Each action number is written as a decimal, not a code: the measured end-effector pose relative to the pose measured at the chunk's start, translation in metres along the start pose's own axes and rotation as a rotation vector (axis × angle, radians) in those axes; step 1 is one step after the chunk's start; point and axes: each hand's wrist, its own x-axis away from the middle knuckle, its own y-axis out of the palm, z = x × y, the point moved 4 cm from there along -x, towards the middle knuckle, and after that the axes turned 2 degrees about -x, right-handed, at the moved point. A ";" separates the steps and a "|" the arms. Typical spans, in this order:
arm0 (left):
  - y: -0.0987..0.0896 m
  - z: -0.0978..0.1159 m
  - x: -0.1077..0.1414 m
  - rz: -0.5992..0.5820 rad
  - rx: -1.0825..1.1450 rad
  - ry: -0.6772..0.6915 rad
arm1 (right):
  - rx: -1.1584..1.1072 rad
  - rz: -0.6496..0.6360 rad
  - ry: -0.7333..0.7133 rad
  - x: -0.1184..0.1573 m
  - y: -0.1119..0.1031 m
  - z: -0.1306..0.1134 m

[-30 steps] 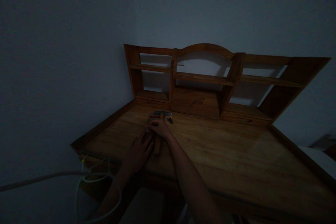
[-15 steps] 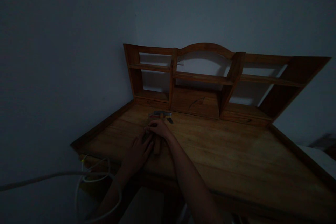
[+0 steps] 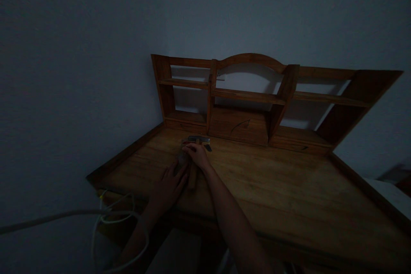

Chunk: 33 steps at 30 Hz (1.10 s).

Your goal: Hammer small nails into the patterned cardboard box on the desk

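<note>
The right hand (image 3: 198, 156) has slid forward from the left hand (image 3: 170, 185), baring a pale object (image 3: 183, 159) between them; right fingers curl, left spread loosely, any grip unclear; wooden bar (image 3: 192, 177) lies between the wrists, its work's completion unreadable

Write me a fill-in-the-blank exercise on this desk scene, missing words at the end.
The left hand is nearer the front edge of the desk than the ____ one.
The desk is made of ____.
The pale cable hangs on the person's ____ side.
The top of the shelf unit curves ____ in the middle.

right; wood; left; upward
</note>
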 end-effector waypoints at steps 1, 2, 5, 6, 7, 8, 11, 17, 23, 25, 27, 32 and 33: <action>0.001 0.000 0.000 -0.009 -0.006 0.017 | 0.004 0.009 -0.004 0.000 -0.001 0.000; 0.002 0.000 0.001 -0.017 -0.012 0.027 | 0.007 0.014 -0.008 0.000 -0.002 0.001; 0.005 -0.001 0.001 -0.037 -0.025 0.044 | 0.019 0.017 -0.027 -0.001 -0.001 0.004; 0.005 -0.001 0.001 -0.042 -0.027 0.042 | 0.026 0.015 -0.034 -0.002 0.000 0.006; 0.005 -0.001 0.001 -0.042 -0.028 0.032 | 0.033 0.011 -0.041 -0.002 0.000 0.007; 0.004 -0.001 0.001 -0.045 -0.029 0.026 | 0.042 0.008 -0.046 -0.003 0.001 0.008; 0.004 -0.001 0.002 -0.052 -0.038 0.041 | 0.070 0.000 -0.052 -0.003 0.002 0.010; 0.008 -0.002 0.002 -0.052 -0.044 0.067 | 0.118 -0.002 -0.047 -0.002 0.002 0.010; 0.004 -0.001 0.001 -0.042 -0.040 0.025 | 0.150 -0.003 -0.047 -0.002 0.003 0.012; 0.004 0.000 0.001 -0.054 -0.049 0.051 | 0.155 -0.009 -0.051 -0.002 0.003 0.012; 0.003 0.000 0.002 -0.062 -0.055 0.059 | 0.159 -0.016 -0.053 -0.002 0.004 0.013; 0.000 0.001 0.001 -0.055 -0.039 0.033 | 0.171 -0.029 -0.046 -0.002 0.004 0.013; 0.000 0.002 0.001 -0.048 -0.032 0.034 | 0.173 -0.030 -0.044 -0.002 0.004 0.012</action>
